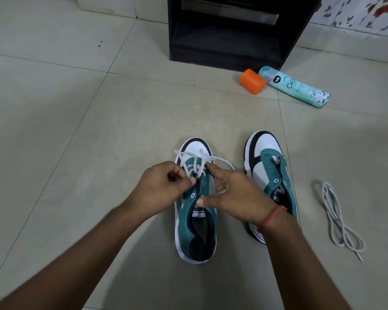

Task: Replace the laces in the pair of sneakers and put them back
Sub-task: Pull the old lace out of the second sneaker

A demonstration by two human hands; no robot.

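Observation:
Two teal, white and black sneakers stand side by side on the tiled floor, toes pointing away from me. The left sneaker [196, 222] has a white lace [194, 162] threaded through its front eyelets, with loose ends lying over the toe. My left hand [160, 189] pinches this lace at the left eyelet row. My right hand [235, 193] rests on the sneaker's tongue area with its index finger stretched onto the lace crossings and its thumb on the teal side. The right sneaker [267, 166] has bare eyelets. A second white lace [336, 218] lies coiled on the floor to the right.
A black open shelf unit [229, 32] stands on the floor straight ahead. In front of it lie an orange cap [252, 81] and a teal spray can [296, 88]. A floral-patterned wall [367, 12] is at the far right.

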